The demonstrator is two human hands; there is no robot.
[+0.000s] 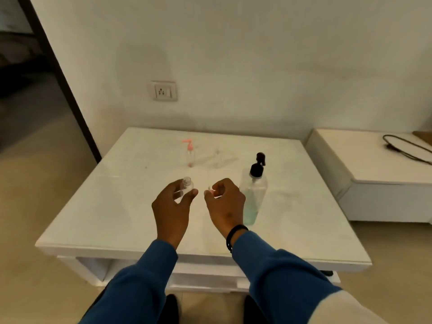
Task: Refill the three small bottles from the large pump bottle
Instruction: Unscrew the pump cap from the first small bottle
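My left hand (174, 203) grips a small clear bottle (187, 183) with its neck uncovered, held above the white table (117, 206). My right hand (224, 202) pinches a small pinkish cap with a thin tube (210, 190) just right of that bottle. The large clear pump bottle (253, 195) with a black pump head stands right beside my right hand, with a little greenish liquid at its bottom. A second small bottle with a pink pump (189, 153) stands farther back. Another clear small bottle (218, 157) is faintly visible to its right.
A white low cabinet (374, 171) with a black cable (406, 148) stands to the right of the table. A wall socket (163, 91) is on the wall behind. A dark door frame (60, 78) runs down the left.
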